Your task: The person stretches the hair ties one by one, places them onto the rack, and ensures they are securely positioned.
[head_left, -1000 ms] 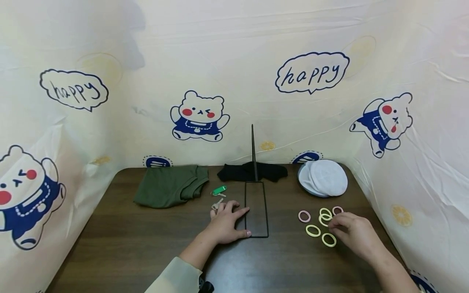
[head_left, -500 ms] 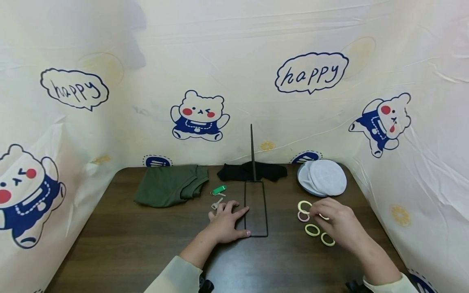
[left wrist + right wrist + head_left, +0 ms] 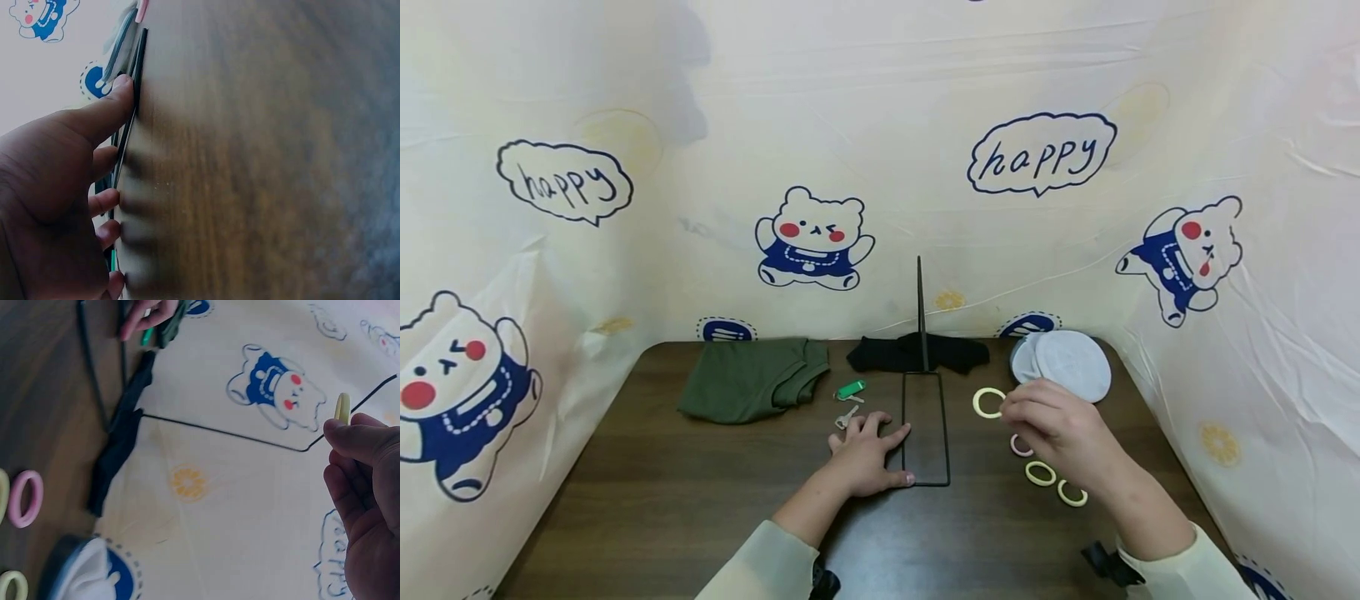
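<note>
FREE: counter (image 3: pixel 647 500), lower left; strip between wire base (image 3: pixel 944 429) and lying rings (image 3: pixel 1041 485), right of centre | BLOCKED: upright black rod (image 3: pixel 922 317), frame centre; left grip (image 3: pixel 867 460) at base's left edge

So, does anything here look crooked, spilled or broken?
Nothing looks spilled or broken; the loose rings are merely scattered. Only the rightmost bear print looks odd, tipped sideways while the middle bear print sits upright.

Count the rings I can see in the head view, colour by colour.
Yellow rings: 3, one of them held in the right hand
Pink ring: 1
Total: 4 in sight; the right hand may hide others.
</note>
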Available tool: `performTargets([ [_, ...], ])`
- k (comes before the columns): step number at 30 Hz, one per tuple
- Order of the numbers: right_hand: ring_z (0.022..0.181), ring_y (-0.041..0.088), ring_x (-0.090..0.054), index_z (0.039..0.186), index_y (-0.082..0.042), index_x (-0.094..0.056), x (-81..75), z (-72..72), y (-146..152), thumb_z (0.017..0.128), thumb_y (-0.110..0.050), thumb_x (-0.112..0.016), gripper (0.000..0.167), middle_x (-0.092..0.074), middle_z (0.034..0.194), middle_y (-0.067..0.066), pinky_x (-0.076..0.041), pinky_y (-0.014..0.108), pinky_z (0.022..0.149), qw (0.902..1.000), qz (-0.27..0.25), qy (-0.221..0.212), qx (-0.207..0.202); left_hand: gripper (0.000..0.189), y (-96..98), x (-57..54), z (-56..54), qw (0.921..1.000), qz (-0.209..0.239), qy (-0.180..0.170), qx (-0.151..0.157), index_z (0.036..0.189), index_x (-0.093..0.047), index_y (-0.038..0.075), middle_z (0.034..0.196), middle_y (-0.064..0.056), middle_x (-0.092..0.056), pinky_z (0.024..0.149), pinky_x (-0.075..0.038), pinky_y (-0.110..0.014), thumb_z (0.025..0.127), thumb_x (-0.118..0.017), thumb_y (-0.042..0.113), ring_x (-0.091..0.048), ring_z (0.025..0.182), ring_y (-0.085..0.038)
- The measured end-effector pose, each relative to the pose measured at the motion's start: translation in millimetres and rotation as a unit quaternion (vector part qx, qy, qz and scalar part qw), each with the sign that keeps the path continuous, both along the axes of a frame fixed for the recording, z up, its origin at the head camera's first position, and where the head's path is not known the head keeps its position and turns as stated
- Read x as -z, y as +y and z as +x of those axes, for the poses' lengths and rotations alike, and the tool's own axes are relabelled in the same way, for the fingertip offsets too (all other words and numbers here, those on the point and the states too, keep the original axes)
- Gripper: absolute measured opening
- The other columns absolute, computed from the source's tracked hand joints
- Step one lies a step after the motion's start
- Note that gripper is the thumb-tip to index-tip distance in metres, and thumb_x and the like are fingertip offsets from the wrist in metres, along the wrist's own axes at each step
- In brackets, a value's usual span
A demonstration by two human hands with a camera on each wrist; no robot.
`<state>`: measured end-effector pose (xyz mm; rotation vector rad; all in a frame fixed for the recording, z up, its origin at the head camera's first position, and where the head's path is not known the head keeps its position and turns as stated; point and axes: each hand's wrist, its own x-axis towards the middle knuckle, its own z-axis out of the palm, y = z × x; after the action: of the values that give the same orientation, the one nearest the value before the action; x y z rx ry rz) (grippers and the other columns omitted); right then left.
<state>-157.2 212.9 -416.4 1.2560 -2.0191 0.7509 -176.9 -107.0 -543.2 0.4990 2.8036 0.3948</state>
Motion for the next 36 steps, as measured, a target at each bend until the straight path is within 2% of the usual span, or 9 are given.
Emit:
performTargets([
  [3,0.096,0.020,-0.067,0.096,-0.011,-0.075,-8.9,-1.1,-8,0.107,-0.019,-0.055,0.025,-0.073,0.103,0.001,-0.046,0.020,0.096,0.9999,-0.001,0.012,-0.008,0.086,0.7,-0.6,0.5,1.0000,-0.003,-0.001,0.000,0.161,-0.038,0.041,0.165,-0.003,-0.027,0.097,-0.028,-0.071,0.087,-0.068,0.071,-0.022,0.146,-0.041],
  [6,0.097,0.021,-0.067,0.096,-0.010,-0.075,-18.0,-0.9,-15,0.109,-0.022,-0.053,0.028,-0.072,0.103,0.002,-0.047,0.019,0.096,0.9997,-0.002,0.014,-0.020,0.086,1.5,-1.7,1.2,1.0000,-0.004,-0.003,-0.001,0.161,-0.038,0.040,0.165,-0.003,-0.027,0.097,-0.028,-0.070,0.087,-0.069,0.071,-0.022,0.146,-0.041],
  [13,0.094,0.023,-0.067,0.095,-0.008,-0.075,-44.1,-1.5,-36,0.108,-0.014,-0.056,0.023,-0.072,0.101,0.003,-0.052,0.025,0.091,0.9970,-0.011,0.049,-0.060,0.086,1.3,-1.8,1.7,1.0000,-0.004,-0.007,-0.003,0.161,-0.037,0.040,0.166,-0.004,-0.026,0.097,-0.027,-0.071,0.087,-0.069,0.070,-0.021,0.146,-0.041],
  [21,0.093,0.025,-0.068,0.094,-0.007,-0.075,-68.4,1.1,-50,0.106,-0.009,-0.058,0.021,-0.072,0.099,0.006,-0.052,0.029,0.091,0.9937,-0.021,0.072,-0.082,0.087,1.8,-1.2,1.4,0.9999,-0.006,-0.008,-0.004,0.161,-0.036,0.041,0.165,-0.004,-0.026,0.098,-0.027,-0.070,0.087,-0.069,0.071,-0.022,0.146,-0.040],
  [26,0.094,0.024,-0.068,0.094,-0.008,-0.076,-74.3,-0.7,-57,0.106,-0.009,-0.057,0.022,-0.073,0.100,0.005,-0.053,0.030,0.091,0.9941,-0.015,0.068,-0.083,0.087,2.2,-1.1,0.9,0.9998,-0.014,-0.011,-0.010,0.161,-0.036,0.042,0.165,-0.002,-0.027,0.098,-0.028,-0.070,0.086,-0.069,0.072,-0.023,0.146,-0.040],
  [32,0.095,0.023,-0.068,0.093,-0.010,-0.076,-71.6,-9.7,-63,0.107,-0.012,-0.055,0.025,-0.073,0.101,0.003,-0.054,0.032,0.088,0.9953,-0.009,0.065,-0.070,0.088,2.6,0.3,0.0,0.9997,-0.017,-0.014,-0.012,0.161,-0.035,0.043,0.165,-0.002,-0.027,0.099,-0.027,-0.071,0.085,-0.068,0.073,-0.023,0.146,-0.040],
  [36,0.095,0.024,-0.068,0.092,-0.009,-0.075,-68.6,-19.8,-66,0.101,-0.004,-0.061,0.017,-0.073,0.100,0.004,-0.054,0.034,0.089,0.9954,-0.007,0.065,-0.070,0.088,3.1,0.3,0.0,0.9997,-0.017,-0.013,-0.012,0.161,-0.036,0.043,0.165,-0.002,-0.027,0.100,-0.027,-0.072,0.085,-0.068,0.073,-0.023,0.146,-0.040],
])
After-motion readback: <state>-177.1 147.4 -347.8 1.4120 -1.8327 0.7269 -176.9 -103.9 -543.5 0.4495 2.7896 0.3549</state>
